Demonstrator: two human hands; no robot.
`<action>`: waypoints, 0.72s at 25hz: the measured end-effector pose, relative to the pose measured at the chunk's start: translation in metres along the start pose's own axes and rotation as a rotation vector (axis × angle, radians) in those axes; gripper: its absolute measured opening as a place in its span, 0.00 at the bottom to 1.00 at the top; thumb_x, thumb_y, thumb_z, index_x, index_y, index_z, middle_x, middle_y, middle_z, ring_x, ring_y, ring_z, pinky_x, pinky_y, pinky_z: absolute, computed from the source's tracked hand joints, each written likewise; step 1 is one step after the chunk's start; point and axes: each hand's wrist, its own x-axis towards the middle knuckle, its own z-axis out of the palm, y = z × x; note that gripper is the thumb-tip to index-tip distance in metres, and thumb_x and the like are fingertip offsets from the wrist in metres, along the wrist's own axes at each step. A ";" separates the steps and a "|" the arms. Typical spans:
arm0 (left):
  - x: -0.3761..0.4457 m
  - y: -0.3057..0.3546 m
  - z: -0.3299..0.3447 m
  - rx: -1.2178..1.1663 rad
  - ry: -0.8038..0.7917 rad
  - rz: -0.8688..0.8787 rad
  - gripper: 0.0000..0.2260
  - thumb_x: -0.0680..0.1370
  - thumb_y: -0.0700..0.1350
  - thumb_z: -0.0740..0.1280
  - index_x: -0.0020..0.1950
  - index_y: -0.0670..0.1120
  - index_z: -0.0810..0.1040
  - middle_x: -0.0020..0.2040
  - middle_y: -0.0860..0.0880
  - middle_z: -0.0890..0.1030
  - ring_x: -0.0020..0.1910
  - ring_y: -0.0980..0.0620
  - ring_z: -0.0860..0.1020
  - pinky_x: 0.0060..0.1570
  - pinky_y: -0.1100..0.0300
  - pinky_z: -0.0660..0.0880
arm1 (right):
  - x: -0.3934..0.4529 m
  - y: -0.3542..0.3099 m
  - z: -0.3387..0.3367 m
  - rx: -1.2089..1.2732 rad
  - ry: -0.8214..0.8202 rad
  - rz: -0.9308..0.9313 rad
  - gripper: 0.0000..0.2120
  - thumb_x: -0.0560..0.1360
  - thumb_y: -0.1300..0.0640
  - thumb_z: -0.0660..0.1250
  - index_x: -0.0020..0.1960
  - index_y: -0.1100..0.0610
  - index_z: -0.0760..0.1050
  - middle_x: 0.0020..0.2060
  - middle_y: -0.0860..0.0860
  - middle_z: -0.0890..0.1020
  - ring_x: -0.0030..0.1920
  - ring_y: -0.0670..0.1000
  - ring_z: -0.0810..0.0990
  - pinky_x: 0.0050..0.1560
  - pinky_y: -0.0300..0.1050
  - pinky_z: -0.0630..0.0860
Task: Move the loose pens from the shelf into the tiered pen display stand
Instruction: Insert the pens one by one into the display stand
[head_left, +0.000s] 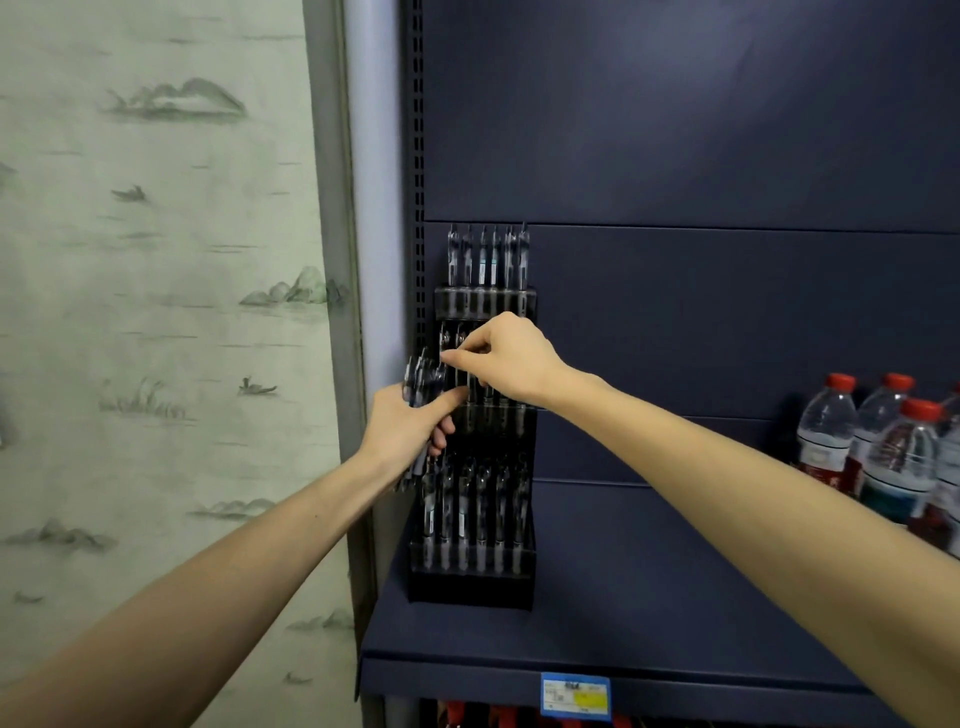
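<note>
Left hand (410, 426) grips upright pens (422, 382); right hand (506, 358) pinches one at the stand (470, 582).

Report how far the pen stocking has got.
Done: the display stand's top tier and bottom tier are full of pens. In hand: the right hand pinches a pen at the middle tier; the left hand grips a bundle of pens. Left: that bundle.

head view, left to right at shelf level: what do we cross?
Painted wallpaper → left hand gripping a bundle of pens → pen display stand, right hand pinching a pen at its middle tier → bare shelf → water bottles.
</note>
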 end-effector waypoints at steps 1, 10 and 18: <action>0.000 0.001 0.001 0.001 0.004 0.003 0.14 0.77 0.46 0.76 0.39 0.37 0.81 0.30 0.43 0.81 0.24 0.51 0.75 0.25 0.60 0.75 | 0.002 0.000 0.001 0.032 -0.001 0.003 0.13 0.78 0.44 0.71 0.35 0.45 0.83 0.23 0.45 0.77 0.28 0.44 0.75 0.39 0.50 0.80; -0.011 0.000 -0.005 -0.071 -0.012 -0.033 0.14 0.79 0.50 0.73 0.49 0.37 0.83 0.34 0.38 0.84 0.24 0.49 0.79 0.26 0.58 0.77 | 0.005 0.005 -0.015 0.296 -0.035 0.152 0.14 0.77 0.52 0.75 0.33 0.55 0.82 0.26 0.48 0.78 0.23 0.41 0.71 0.35 0.36 0.71; -0.002 -0.016 -0.022 0.069 0.219 -0.015 0.24 0.78 0.58 0.73 0.30 0.49 0.66 0.25 0.49 0.69 0.23 0.52 0.64 0.29 0.58 0.61 | 0.014 0.036 -0.080 0.232 0.273 0.250 0.09 0.78 0.51 0.73 0.44 0.56 0.86 0.31 0.48 0.82 0.31 0.45 0.77 0.40 0.44 0.78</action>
